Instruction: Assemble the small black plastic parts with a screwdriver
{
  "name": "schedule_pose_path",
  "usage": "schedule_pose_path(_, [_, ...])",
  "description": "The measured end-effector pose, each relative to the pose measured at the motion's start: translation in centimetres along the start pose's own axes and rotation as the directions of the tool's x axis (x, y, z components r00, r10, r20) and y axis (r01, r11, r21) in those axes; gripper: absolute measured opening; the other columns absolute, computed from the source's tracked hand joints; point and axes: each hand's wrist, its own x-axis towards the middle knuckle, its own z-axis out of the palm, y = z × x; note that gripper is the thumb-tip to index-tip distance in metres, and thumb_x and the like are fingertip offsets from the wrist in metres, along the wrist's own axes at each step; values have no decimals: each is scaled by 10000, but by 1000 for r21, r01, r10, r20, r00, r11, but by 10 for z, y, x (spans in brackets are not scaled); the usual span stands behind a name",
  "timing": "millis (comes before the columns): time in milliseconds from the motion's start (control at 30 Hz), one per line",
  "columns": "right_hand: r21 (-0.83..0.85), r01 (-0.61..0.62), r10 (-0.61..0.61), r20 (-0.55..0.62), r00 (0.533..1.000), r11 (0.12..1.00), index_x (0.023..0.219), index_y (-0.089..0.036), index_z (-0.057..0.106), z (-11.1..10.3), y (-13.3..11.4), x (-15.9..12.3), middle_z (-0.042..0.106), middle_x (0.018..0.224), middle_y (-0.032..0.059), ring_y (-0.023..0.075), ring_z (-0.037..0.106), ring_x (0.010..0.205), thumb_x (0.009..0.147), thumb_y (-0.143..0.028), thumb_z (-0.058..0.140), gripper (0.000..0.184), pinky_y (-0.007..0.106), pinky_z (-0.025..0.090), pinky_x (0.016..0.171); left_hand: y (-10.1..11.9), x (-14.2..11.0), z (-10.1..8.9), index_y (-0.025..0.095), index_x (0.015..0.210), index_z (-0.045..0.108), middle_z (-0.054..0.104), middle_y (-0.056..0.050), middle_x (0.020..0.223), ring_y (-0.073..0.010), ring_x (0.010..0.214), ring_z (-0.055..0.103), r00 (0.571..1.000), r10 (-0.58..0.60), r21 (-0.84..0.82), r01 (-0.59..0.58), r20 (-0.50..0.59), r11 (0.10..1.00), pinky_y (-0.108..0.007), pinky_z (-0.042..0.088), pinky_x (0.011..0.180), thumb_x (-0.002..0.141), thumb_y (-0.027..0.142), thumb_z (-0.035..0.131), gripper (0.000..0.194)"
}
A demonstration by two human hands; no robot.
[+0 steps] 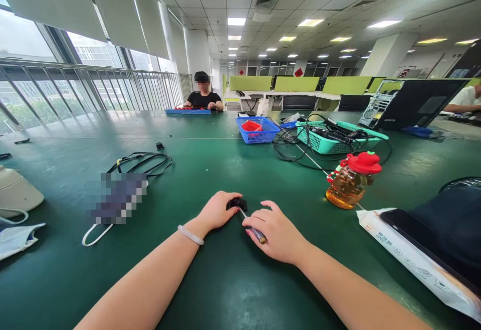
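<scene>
My left hand pinches a small black part against the green table, with a pale bracelet on that wrist. My right hand grips a small screwdriver whose metal tip points into the black part. Both hands meet at the middle of the table, close to me.
A glass bottle with a red lid stands right of my hands. A phone lies on a white packet at the right. Blue basket, green basket, black cables and a face mask lie around. A person sits at the far end.
</scene>
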Motion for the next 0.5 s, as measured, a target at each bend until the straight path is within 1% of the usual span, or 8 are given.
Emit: schedule_pose_path(500, [-3, 7, -7, 9, 1000, 1000, 960, -234, 632, 2, 1, -1, 684, 832, 13, 163, 614, 775, 891, -199, 531, 127, 443, 317, 1016, 1, 0, 0, 248, 1253, 623, 694, -48, 1194, -250, 1106, 599, 1000, 3, 7, -3, -2, 1000, -389, 463, 1000, 818, 250, 612, 435])
